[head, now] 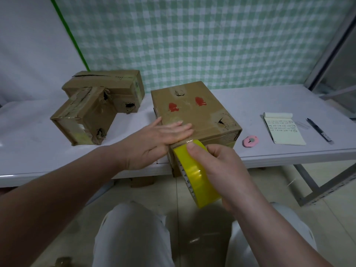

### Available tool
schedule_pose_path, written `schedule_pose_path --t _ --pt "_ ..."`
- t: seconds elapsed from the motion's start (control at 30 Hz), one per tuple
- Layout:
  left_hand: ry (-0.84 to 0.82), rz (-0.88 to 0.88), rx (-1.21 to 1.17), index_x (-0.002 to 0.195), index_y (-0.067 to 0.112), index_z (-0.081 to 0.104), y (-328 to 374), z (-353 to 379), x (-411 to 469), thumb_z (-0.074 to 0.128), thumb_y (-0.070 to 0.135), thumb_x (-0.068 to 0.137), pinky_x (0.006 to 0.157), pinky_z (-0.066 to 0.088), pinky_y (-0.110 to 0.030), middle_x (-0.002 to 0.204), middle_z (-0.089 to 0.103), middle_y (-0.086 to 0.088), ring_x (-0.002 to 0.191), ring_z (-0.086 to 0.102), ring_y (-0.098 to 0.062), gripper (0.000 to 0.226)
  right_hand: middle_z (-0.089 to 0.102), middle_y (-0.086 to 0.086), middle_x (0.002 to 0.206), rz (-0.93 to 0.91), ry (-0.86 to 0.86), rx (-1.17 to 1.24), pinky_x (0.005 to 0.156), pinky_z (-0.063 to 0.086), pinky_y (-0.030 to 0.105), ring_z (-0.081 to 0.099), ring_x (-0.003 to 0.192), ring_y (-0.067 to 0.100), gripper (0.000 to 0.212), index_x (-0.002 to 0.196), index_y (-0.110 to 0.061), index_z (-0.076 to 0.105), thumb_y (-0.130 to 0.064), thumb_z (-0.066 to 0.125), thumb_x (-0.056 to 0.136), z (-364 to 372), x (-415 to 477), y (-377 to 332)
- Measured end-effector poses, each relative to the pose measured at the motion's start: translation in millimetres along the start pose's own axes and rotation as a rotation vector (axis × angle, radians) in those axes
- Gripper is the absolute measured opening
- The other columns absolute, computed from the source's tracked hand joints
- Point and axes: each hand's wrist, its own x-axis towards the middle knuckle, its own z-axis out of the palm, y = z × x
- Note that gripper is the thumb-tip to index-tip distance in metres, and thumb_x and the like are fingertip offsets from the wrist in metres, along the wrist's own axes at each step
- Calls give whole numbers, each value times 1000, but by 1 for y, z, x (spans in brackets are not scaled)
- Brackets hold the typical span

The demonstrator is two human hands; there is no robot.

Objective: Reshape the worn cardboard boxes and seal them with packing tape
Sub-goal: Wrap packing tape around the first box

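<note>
While left hand (159, 135) presses flat, fingers straight, on box (192, 106) top near its front edge, right hand (217, 170) grips yellow tape roll (194, 174) against that edge | box at table (289, 151) front | likely light, worn-soft, torn: brace sound panels | film slick: hold roll by rim

In right hand (223, 170), tape roll (195, 175) at box (192, 114)

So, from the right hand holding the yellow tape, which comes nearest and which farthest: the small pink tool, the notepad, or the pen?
Head view, from the right hand, which grips the tape roll:
1. Pink tool, just right of the box.
2. Notepad, farther right on the table.
3. Pen, right of the notepad, farthest.
</note>
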Motion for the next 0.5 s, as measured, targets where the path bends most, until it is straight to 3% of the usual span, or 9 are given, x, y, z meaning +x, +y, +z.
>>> schedule_pose_path --t 0.2,0.37,0.5 --pt "21 -36 52 150 26 21 -16 -3 8 18 32 91 118 4 -51 158 20 7 146 12 -9 59 35 -5 50 -20 9 -7 54 29 30 35 51 14 46 60 -16 48 -59 60 69 2 -2 -2" --pt "29 -139 53 146 33 14 -26 -6 15 13 36 90 116 -9 -29 155 17 13 144 7 -1 56 34 -4 51 -10 8 7 55 29 30 34 51 15 47 61 -16 48 -54 67 79 3 0 -3" --pt "-29 -281 164 149 30 20 -12 -16 26 10 47 92 116 -17 -38 156 17 12 145 7 -2 60 36 -1 54 -6 12 -12 55 31 32 36 53 16 46 62 -16 49 -60 59 67 6 1 -3"
